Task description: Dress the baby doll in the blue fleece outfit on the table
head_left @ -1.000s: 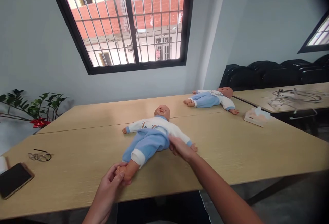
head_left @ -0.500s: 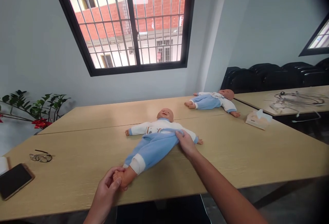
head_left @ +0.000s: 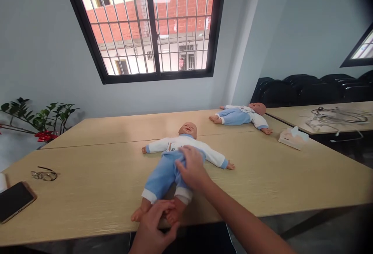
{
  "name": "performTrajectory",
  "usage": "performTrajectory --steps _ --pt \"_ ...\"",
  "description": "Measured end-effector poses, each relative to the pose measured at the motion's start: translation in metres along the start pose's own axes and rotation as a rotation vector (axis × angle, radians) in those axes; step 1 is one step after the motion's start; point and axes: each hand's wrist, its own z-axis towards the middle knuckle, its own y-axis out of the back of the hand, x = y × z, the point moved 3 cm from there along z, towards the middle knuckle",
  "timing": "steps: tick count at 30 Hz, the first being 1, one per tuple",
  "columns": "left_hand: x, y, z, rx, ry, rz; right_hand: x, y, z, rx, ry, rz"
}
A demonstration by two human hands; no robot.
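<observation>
A baby doll in a white top and light blue trousers lies on its back on the table, head away from me and bare feet at the near edge. My right hand rests on the front of its trousers near the waist, fingers stretched out and apart. At the feet, my left hand curls its fingers and thumb round the toes of the doll's foot on the right; part of that grip is hidden. The other foot lies just left of my left hand.
A second doll lies at the back right. Near it stands a tissue box. On the left are glasses, a phone and a plant. Cables lie on another table, with black chairs behind.
My right hand has moved from the trousers' side onto their front. The doll's legs, held together before, are now apart, one foot shifted right with my left hand.
</observation>
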Motion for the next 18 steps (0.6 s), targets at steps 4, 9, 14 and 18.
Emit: performTrajectory --steps 4,9,14,18 --pt "-0.012 -0.031 0.005 0.063 -0.013 -0.020 0.038 -0.011 -0.011 0.239 0.307 -0.127" --pt "-0.018 -0.064 0.013 0.131 0.029 0.000 0.012 -0.020 -0.009 0.294 0.323 -0.235" --pt "-0.035 -0.083 0.024 0.171 0.088 0.011 -0.018 -0.011 -0.005 0.333 0.339 -0.226" --pt "-0.045 -0.056 0.045 0.237 0.198 -0.181 -0.044 0.004 -0.005 0.418 0.351 -0.206"
